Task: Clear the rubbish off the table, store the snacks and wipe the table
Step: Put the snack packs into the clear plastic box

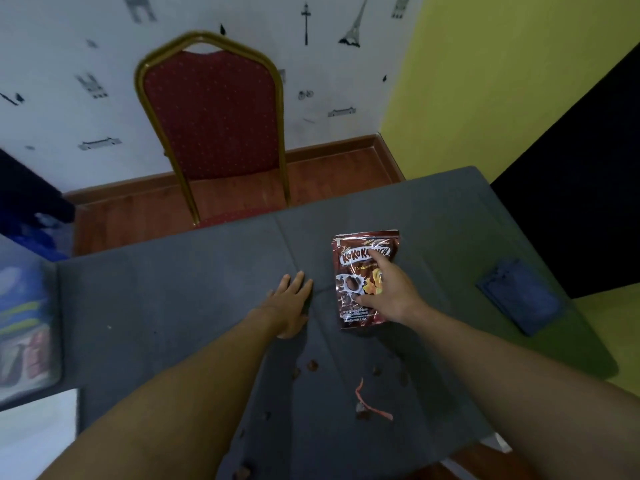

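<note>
A brown Koko Krunch snack bag (353,271) lies flat on the grey table (173,306), right of centre. My right hand (388,292) rests on top of the bag, fingers spread, index finger on the bag's upper part. My left hand (291,306) lies flat on the table just left of the bag, fingers together, holding nothing. Several brown cereal pieces (312,366) are scattered on the near part of the table. A torn red strip of wrapper (367,403) lies among them.
A dark blue folded cloth (519,299) lies near the table's right edge. A red chair with a gold frame (211,123) stands behind the table. A clear plastic box (24,323) with packets in it sits at the left edge.
</note>
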